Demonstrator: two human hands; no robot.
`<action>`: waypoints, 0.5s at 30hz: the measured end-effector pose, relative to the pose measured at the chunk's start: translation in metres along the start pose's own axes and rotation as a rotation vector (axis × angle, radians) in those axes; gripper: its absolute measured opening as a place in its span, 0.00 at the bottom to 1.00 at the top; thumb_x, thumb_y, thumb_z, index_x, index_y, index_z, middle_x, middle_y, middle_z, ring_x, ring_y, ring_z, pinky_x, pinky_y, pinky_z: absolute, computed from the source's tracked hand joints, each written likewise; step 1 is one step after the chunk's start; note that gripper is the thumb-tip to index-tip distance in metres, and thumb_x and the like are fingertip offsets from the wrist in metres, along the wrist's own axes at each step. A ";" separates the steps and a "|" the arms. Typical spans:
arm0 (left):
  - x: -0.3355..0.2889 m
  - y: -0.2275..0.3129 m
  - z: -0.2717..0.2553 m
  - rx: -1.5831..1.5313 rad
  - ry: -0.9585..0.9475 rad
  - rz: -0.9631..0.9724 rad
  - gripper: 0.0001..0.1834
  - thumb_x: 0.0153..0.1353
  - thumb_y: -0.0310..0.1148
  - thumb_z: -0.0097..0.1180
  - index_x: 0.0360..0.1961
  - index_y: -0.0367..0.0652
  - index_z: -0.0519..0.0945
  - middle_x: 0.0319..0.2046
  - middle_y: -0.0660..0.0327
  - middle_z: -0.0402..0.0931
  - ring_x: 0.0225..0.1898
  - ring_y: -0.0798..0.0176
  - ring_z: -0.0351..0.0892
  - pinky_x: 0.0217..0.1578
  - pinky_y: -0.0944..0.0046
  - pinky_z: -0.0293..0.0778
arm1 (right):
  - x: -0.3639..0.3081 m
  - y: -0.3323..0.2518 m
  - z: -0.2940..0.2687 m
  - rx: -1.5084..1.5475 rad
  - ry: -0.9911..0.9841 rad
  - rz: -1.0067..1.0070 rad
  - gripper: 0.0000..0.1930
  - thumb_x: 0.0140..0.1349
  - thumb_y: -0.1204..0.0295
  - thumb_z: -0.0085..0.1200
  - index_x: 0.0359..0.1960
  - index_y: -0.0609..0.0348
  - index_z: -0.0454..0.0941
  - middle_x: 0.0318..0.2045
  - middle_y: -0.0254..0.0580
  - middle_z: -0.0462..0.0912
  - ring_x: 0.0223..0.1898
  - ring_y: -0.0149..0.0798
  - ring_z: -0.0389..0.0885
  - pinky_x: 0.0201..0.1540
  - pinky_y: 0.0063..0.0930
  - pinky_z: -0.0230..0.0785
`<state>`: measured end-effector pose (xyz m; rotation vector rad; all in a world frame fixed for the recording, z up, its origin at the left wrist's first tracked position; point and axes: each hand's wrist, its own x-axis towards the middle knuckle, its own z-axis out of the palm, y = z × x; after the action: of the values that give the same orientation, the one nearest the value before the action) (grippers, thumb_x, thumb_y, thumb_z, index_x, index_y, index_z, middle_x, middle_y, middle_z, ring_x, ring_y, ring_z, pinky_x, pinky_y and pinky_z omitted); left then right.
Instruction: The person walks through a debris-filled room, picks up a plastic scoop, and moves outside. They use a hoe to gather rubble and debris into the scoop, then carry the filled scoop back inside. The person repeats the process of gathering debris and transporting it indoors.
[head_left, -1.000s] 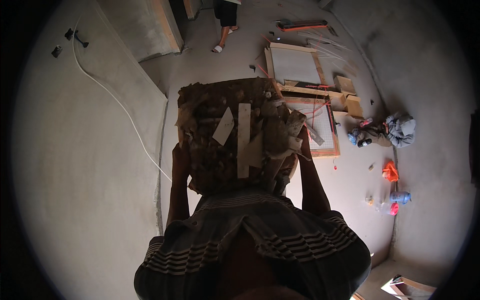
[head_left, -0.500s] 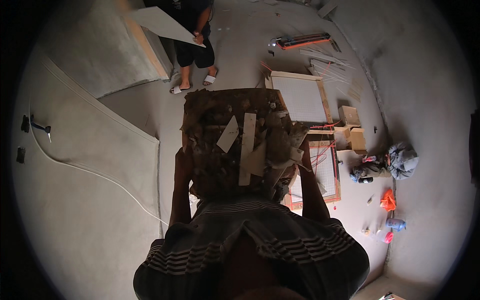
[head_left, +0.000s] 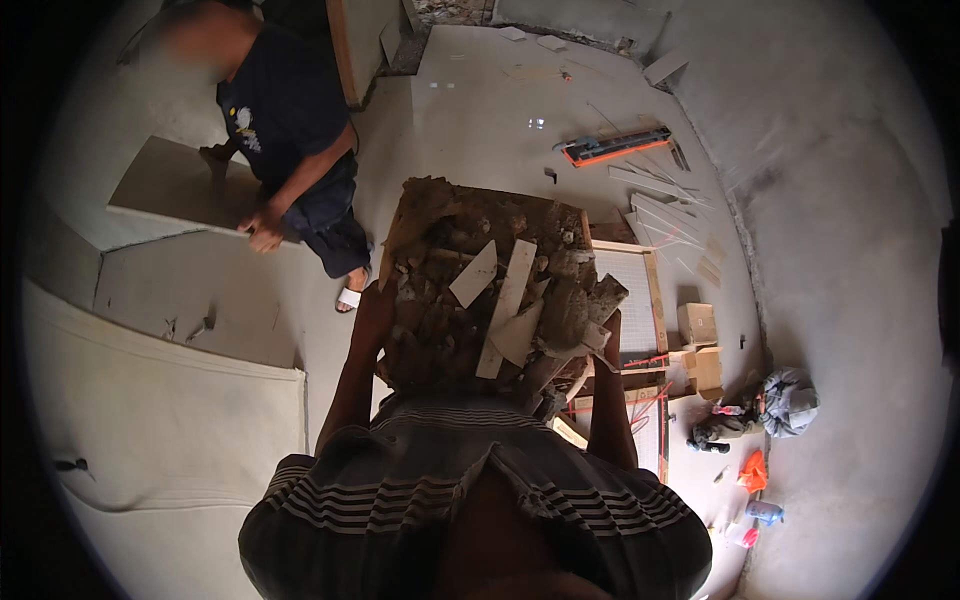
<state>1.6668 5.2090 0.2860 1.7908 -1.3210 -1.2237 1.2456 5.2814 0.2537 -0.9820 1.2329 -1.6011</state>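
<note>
Against my chest I carry a brown box (head_left: 552,212), heaped with dirt, rubble and tile offcuts; it looks like cardboard. My left hand (head_left: 374,308) grips its left side. On the right, my right hand (head_left: 609,338) holds the other side next to a crumpled, dusty piece (head_left: 608,297) jutting over the rim. Most of my fingers are hidden by the box. A long narrow tile strip (head_left: 508,300) and a pointed tile offcut (head_left: 474,275) lie on top of the rubble.
To the left, a person (head_left: 290,130) in dark clothes holds a large tile (head_left: 170,190) in both hands. Right of me lie a tile cutter (head_left: 617,146), tile strips (head_left: 665,215), stacked tiles (head_left: 628,285), cardboard boxes (head_left: 698,323) and an orange bag (head_left: 753,471) along the wall.
The other person with the tile has come closer and passed to my left. My view has shifted forward across the floor, while the box stays between my hands.
</note>
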 end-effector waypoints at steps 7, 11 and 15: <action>0.124 0.011 -0.005 -0.025 0.116 0.072 0.34 0.65 0.54 0.45 0.44 0.24 0.75 0.28 0.41 0.77 0.34 0.46 0.78 0.38 0.51 0.69 | 0.105 0.048 0.051 0.165 0.035 0.048 0.11 0.65 0.73 0.47 0.46 0.63 0.76 0.36 0.38 0.81 0.35 0.32 0.81 0.36 0.26 0.74; 0.209 0.015 0.006 -0.073 0.099 0.053 0.32 0.65 0.53 0.45 0.43 0.25 0.76 0.27 0.44 0.77 0.32 0.52 0.78 0.36 0.54 0.69 | 0.187 0.103 0.050 0.202 0.025 0.065 0.12 0.64 0.73 0.48 0.47 0.63 0.76 0.37 0.39 0.81 0.38 0.32 0.82 0.37 0.26 0.74; 0.293 -0.001 0.015 -0.034 0.049 0.151 0.31 0.66 0.51 0.45 0.45 0.25 0.75 0.31 0.42 0.78 0.35 0.53 0.79 0.38 0.54 0.71 | 0.284 0.160 0.080 -0.170 0.017 -0.048 0.13 0.60 0.73 0.53 0.46 0.64 0.77 0.37 0.41 0.83 0.39 0.32 0.82 0.38 0.27 0.74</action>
<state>1.6773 4.9346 0.1839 1.6541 -1.3730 -1.1076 1.2575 4.9679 0.1356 -1.1139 1.3844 -1.5635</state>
